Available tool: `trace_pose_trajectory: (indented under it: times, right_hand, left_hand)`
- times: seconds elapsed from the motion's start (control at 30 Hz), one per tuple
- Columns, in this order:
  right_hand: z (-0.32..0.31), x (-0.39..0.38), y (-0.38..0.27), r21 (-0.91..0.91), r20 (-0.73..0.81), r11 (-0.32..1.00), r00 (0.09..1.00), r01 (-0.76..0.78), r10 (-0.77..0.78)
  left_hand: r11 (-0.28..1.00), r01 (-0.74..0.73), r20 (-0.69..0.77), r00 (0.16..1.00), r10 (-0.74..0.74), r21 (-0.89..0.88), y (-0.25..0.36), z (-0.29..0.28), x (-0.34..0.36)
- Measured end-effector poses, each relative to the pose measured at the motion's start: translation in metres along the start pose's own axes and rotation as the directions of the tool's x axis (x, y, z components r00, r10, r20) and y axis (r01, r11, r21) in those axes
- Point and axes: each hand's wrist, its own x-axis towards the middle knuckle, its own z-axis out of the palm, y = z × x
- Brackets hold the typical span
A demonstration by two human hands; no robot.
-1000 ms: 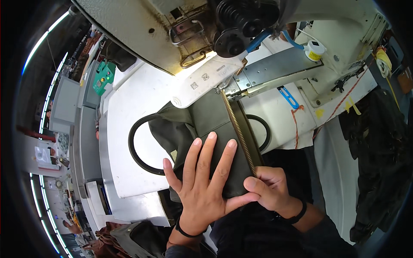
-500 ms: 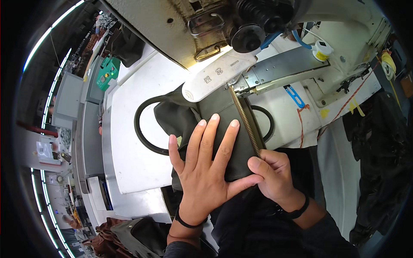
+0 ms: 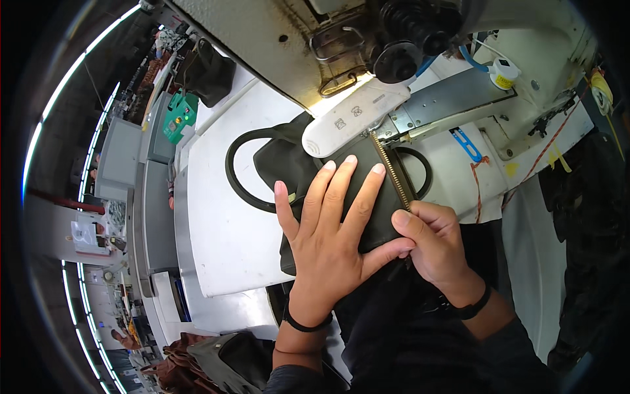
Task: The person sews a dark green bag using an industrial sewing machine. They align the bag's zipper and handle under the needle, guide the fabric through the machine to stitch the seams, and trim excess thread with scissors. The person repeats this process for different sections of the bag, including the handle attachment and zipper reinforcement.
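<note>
A dark olive bag [image 3: 277, 164] lies on the white sewing table, with a black loop handle [image 3: 231, 172] at its left and another handle [image 3: 426, 172] at its right. My left hand [image 3: 331, 240] presses flat on the bag, fingers spread toward the sewing machine [image 3: 433, 111]. A brass-toothed zipper [image 3: 396, 174] runs along the bag's right part, its far end under the machine's presser foot [image 3: 373, 131]. Close to its near end, my right hand [image 3: 433, 243] pinches the zipper between thumb and fingers. My left thumb reaches almost to the right thumb.
Over the bag juts a white rounded cover [image 3: 354, 118], with the machine head [image 3: 289, 46] above it. A blue thread snip [image 3: 466, 144] lies right of the bag. A green control box [image 3: 180, 118] stands far left, and folded bags [image 3: 230, 358] lie lower left.
The camera view has shifted, moving the scene rightward. Both hands have come nearer to the presser foot with the bag, and less zipper shows between the foot and my right hand.
</note>
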Motion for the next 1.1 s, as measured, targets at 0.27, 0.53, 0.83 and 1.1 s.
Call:
trace_pose_trajectory:
  times: [0.27, 0.53, 0.83, 1.1]
  right_hand:
    - [-0.001, 0.003, -0.005, -0.014, 0.044, 1.000, 0.999, -0.011, 0.012]
    - [-0.003, 0.029, -0.002, -0.013, 0.035, 1.000, 0.999, 0.000, 0.001]
    - [0.000, 0.035, -0.005, -0.043, 0.051, 0.999, 0.999, 0.015, -0.013]
    - [0.001, 0.062, -0.003, -0.118, 0.000, 0.992, 0.999, 0.054, -0.054]
  left_hand:
    - [0.999, -0.013, -0.031, 0.999, 0.012, -0.040, -0.001, 0.001, 0.002]
    - [0.998, -0.033, -0.056, 0.998, 0.030, -0.052, -0.016, 0.014, 0.018]
    - [0.982, -0.098, -0.226, 0.972, 0.060, -0.159, -0.017, 0.024, 0.013]
    - [0.959, -0.118, -0.287, 0.957, 0.041, -0.258, -0.031, 0.037, 0.035]
